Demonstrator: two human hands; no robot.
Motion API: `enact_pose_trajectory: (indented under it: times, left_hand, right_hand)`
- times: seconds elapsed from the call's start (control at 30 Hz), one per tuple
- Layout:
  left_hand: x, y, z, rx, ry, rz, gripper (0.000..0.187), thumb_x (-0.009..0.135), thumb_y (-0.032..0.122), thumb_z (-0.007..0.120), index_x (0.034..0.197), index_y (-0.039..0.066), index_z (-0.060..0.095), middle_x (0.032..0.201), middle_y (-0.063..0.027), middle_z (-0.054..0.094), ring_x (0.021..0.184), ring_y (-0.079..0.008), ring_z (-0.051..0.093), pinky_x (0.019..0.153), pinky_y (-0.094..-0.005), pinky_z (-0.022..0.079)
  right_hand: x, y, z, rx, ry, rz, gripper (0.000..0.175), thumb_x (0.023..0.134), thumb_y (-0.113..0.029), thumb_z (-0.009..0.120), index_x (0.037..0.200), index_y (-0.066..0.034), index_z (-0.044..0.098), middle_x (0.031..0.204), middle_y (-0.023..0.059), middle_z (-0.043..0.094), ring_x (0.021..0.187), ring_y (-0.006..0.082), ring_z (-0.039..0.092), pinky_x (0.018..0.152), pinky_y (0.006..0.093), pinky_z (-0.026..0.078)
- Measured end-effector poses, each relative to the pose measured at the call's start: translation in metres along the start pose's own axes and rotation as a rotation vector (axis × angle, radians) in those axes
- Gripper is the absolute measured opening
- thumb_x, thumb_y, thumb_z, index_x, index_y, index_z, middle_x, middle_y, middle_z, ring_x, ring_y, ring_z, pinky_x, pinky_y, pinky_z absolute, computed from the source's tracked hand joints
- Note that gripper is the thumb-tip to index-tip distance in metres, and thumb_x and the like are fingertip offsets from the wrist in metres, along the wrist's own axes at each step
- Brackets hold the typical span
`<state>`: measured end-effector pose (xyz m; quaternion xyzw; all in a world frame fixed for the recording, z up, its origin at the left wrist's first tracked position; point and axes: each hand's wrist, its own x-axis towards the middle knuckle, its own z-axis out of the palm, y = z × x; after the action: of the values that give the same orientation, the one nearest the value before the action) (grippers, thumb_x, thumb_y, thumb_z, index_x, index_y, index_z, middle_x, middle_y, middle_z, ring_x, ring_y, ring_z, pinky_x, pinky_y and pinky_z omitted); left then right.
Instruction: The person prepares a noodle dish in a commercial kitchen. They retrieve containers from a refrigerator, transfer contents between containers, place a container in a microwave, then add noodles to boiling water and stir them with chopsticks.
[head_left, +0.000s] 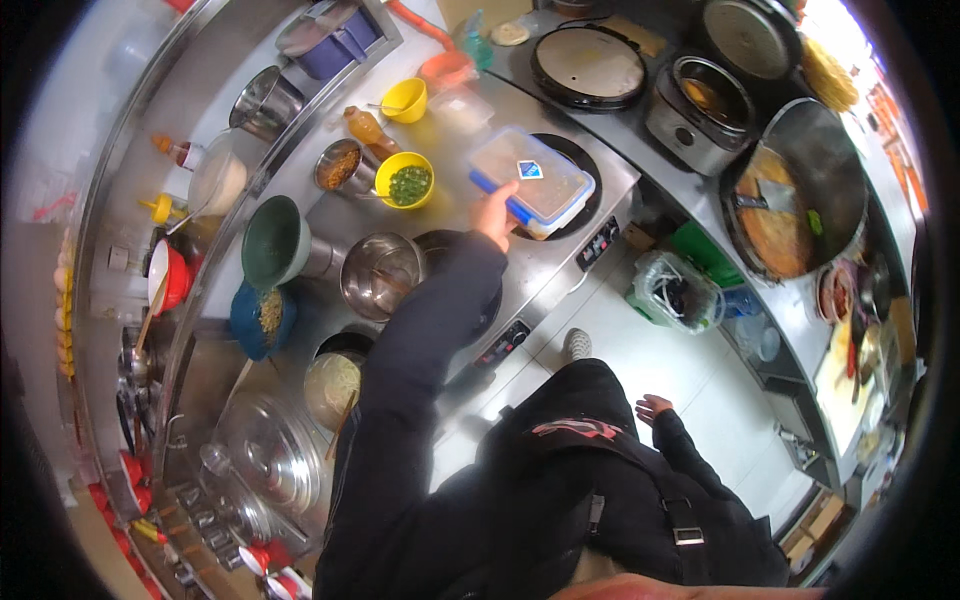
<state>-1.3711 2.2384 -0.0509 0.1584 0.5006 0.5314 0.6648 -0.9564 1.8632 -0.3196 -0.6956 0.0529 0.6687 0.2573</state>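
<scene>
My left hand (495, 215) grips the near left edge of a clear plastic food container (551, 191) with a blue rim, thumb on the lid. The lid carries a small blue-and-white sticker. Beneath the container is a round black hob (592, 176) set in the steel counter; whether the two touch is hidden. Left of the container stands a yellow bowl (410, 178) of chopped greens, beside a metal pot (343, 165) with brown crumbly food. Down at my side over the tiled floor, my right hand (654, 406) has its fingers apart and holds nothing.
A steel pot (381, 274) and a green bowl (276, 238) stand on the left. Across the aisle are a round griddle (589, 64), a cooker (694, 120) and a large pan (795, 195) with a cleaver inside. A lined bin (675, 292) stands on the floor.
</scene>
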Motion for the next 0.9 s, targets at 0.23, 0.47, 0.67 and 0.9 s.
enact_pose_trajectory:
  times: [0.23, 0.47, 0.67, 0.9]
  left_hand:
    - [0.094, -0.03, -0.029, 0.222, 0.079, -0.142, 0.039, 0.084, 0.025, 0.071, 0.117, 0.008, 0.061, 0.107, -0.0075, 0.067, 0.096, -0.02, 0.064, 0.087, -0.0346, 0.05]
    - [0.178, -0.031, 0.01, 0.246, 0.018, -0.144, 0.043, 0.084, 0.023, 0.072, 0.12, 0.006, 0.057, 0.111, -0.0086, 0.063, 0.1, -0.021, 0.061, 0.086, -0.0358, 0.05]
    - [0.225, -0.023, 0.024, 0.266, 0.148, -0.157, 0.045, 0.088, 0.029, 0.07, 0.123, 0.004, 0.055, 0.113, -0.0116, 0.061, 0.103, -0.0246, 0.061, 0.088, -0.0431, 0.052]
    - [0.29, 0.034, -0.037, 0.316, 0.504, 0.153, 0.055, 0.091, 0.027, 0.065, 0.132, -0.003, 0.046, 0.123, -0.0233, 0.051, 0.107, -0.0338, 0.057, 0.086, -0.05, 0.055]
  right_hand:
    - [0.014, -0.074, -0.054, -0.04, 0.14, 0.066, 0.035, 0.094, -0.021, 0.055, 0.125, -0.0045, 0.054, 0.12, 0.0203, 0.064, 0.099, 0.0338, 0.066, 0.079, 0.043, 0.057]
    - [0.031, -0.114, -0.03, -0.056, 0.013, 0.051, 0.037, 0.094, -0.019, 0.055, 0.127, -0.0026, 0.052, 0.12, 0.0225, 0.062, 0.1, 0.035, 0.065, 0.082, 0.0448, 0.056]
    - [0.02, -0.132, -0.026, -0.088, -0.08, 0.017, 0.038, 0.093, -0.022, 0.059, 0.126, -0.0025, 0.053, 0.115, 0.0216, 0.064, 0.1, 0.0363, 0.066, 0.082, 0.046, 0.056]
    - [-0.014, -0.216, 0.052, -0.325, -0.272, -0.345, 0.036, 0.093, -0.019, 0.062, 0.121, 0.0027, 0.056, 0.102, 0.0165, 0.069, 0.084, 0.0239, 0.069, 0.07, 0.0331, 0.057]
